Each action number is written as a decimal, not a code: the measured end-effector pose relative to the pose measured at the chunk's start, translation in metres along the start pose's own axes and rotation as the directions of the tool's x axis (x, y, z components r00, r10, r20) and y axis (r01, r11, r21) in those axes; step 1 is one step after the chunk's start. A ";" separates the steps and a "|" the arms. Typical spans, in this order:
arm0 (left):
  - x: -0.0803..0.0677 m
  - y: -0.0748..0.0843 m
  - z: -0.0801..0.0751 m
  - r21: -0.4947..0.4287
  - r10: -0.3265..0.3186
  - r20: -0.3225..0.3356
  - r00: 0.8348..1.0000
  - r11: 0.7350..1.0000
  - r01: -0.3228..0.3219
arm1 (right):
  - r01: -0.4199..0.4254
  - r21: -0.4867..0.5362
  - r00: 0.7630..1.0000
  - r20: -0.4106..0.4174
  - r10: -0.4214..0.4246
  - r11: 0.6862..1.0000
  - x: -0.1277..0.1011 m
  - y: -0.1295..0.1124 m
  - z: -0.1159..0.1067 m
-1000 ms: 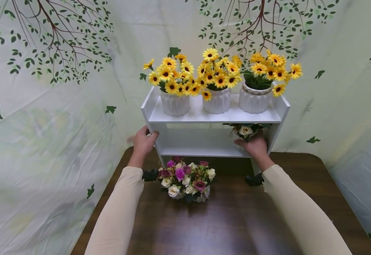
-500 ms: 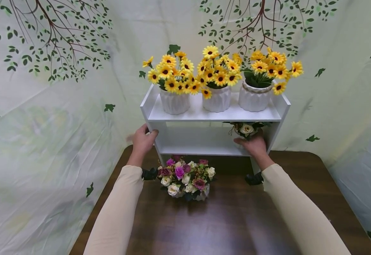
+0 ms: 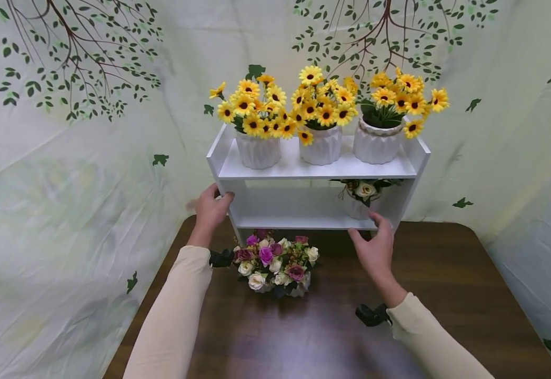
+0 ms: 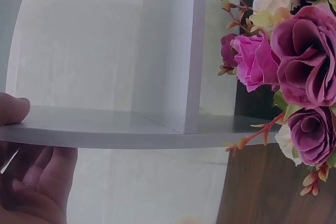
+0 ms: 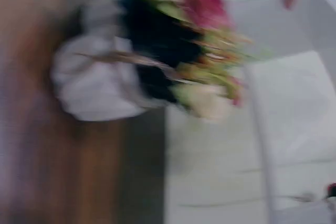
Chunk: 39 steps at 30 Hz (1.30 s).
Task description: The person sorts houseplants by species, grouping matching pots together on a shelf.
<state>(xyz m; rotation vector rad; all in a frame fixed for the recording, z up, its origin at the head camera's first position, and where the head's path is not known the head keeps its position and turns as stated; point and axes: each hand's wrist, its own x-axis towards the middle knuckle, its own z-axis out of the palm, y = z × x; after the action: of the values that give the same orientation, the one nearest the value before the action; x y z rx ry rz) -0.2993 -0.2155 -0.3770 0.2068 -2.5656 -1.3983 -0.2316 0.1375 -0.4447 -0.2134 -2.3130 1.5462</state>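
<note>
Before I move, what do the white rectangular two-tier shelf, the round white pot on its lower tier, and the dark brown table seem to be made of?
Shelf: painted or laminated board, probably, satin; flat panels, crisp edges.
Pot: perhaps ceramic or plastic, fairly matte; pale, opaque wall, no sharp highlights.
Table: wood or wood-look laminate, semi-gloss; brown streaks, soft reflections.

No readable text, no legible labels, brands, numbers or signs (right wrist view blurred)

A dark brown table (image 3: 313, 342) bears a white shelf (image 3: 215, 158) – three yellow-flower pots (image 3: 321, 147) on top, a cream-rose pot (image 3: 357, 207) one level down (right end) – and potted purple-and-white roses (image 3: 275, 263).
</note>
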 end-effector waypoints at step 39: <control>-0.001 0.000 0.001 0.003 -0.010 -0.009 1.000 1.000 0.010 | 0.139 -0.108 0.954 0.280 -0.104 0.984 -0.079 0.106 0.146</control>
<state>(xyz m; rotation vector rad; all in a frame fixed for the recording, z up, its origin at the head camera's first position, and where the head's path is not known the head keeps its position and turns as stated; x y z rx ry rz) -0.2990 -0.2147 -0.3776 0.2264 -2.5633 -1.3937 -0.2193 0.0286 -0.6075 0.1198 -2.5839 1.4464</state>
